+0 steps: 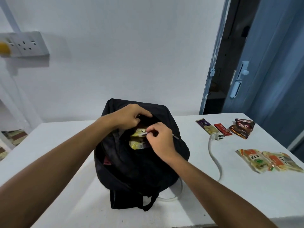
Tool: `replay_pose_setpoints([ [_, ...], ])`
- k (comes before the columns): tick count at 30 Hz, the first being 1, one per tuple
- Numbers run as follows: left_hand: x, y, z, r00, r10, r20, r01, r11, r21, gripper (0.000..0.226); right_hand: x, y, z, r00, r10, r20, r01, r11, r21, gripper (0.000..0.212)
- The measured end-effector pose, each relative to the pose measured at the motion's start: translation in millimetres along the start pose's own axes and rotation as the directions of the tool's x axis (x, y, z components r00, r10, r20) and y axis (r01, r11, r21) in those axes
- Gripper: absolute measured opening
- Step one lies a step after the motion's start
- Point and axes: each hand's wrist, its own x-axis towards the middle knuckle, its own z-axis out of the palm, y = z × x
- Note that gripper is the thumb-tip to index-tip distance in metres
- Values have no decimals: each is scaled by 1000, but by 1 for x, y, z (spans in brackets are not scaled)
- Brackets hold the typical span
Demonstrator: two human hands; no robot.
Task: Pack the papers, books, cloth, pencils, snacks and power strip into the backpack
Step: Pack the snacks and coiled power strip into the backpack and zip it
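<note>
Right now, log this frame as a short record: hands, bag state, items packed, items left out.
left hand: grips the pocket's upper edge, holding it open
right hand: fingers pinch a yellow snack packet at the opening
backpack: black, on the white table, front pocket unzipped
still out: three small snack bars, orange snack packets, white plug and cord

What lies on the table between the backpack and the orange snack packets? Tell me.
In the head view, the white power cord runs across the table between the black backpack and the orange snack packets; otherwise that stretch is bare.
</note>
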Motion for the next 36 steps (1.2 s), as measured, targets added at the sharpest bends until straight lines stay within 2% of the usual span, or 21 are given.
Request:
replay_pose_setpoints([
  [2, 0, 5, 0, 998, 14, -58, -14, 1000, 13, 57, 4, 4, 17, 976, -196, 94, 207, 969, -132, 12],
  [4, -3, 6, 4, 996, 26, -89, -24, 999, 28, 58, 6, 11, 32, 903, -307, 300, 407, 837, -367, 10],
  [5, -5, 6, 6, 995, 27, -94, -25, 999, 32, 58, 5, 13, 39, 873, -307, 378, 474, 718, -511, 11],
  [7, -10, 4, 11, 995, 21, -100, -17, 999, 38, 57, 1, 6, 45, 872, -221, 437, 485, 510, -710, 16],
  [8, -12, 2, 14, 994, 17, -106, -13, 999, 38, 57, -1, -2, 45, 876, -171, 450, 475, 463, -749, 19],
  [9, -15, 0, 17, 993, 13, -116, -9, 999, 33, 56, -2, -6, 45, 871, -117, 478, 473, 467, -747, 24],
  [10, -16, -2, 20, 992, 6, -127, -3, 1000, 29, 54, -2, -10, 43, 857, -54, 512, 463, 517, -720, 28],
  [12, -18, -5, 27, 989, -2, -150, 6, 1000, 26, 48, -1, -17, 35, 808, 75, 584, 398, 662, -635, 35],
  [16, -15, -8, 43, 986, 7, -168, -8, 1000, -3, 31, 4, -9, 8, 773, 56, 631, 202, 922, -329, 19],
  [19, -7, -4, 53, 986, -1, -167, -3, 1000, -21, 33, 7, -5, -20, 764, 104, 637, 50, 975, -218, 32],
  [22, 9, 3, 66, 991, 14, -136, -5, 998, 67, 31, 7, 0, -51, 831, 69, 552, -10, 994, -111, 31],
  [26, 31, 9, 78, 998, 24, -53, -11, 970, 243, 24, 9, 21, -89, 948, 67, 312, -51, 997, -59, 32],
  [29, 43, 17, 83, 999, 41, 2, -39, 957, 288, 22, 10, 46, -115, 969, 155, 195, -144, 987, -70, 32],
  [31, 50, 23, 83, 996, 63, 55, -78, 942, 328, 23, 13, 70, -132, 973, 215, 79, -197, 962, -188, 27],
  [33, 58, 26, 82, 990, 82, 118, -122, 918, 377, 23, 15, 95, -151, 961, 276, -30, -261, 858, -442, 25],
  [36, 69, 29, 81, 974, 105, 199, -185, 877, 444, 23, 6, 134, -182, 872, 475, -122, -393, 527, -754, 37],
])
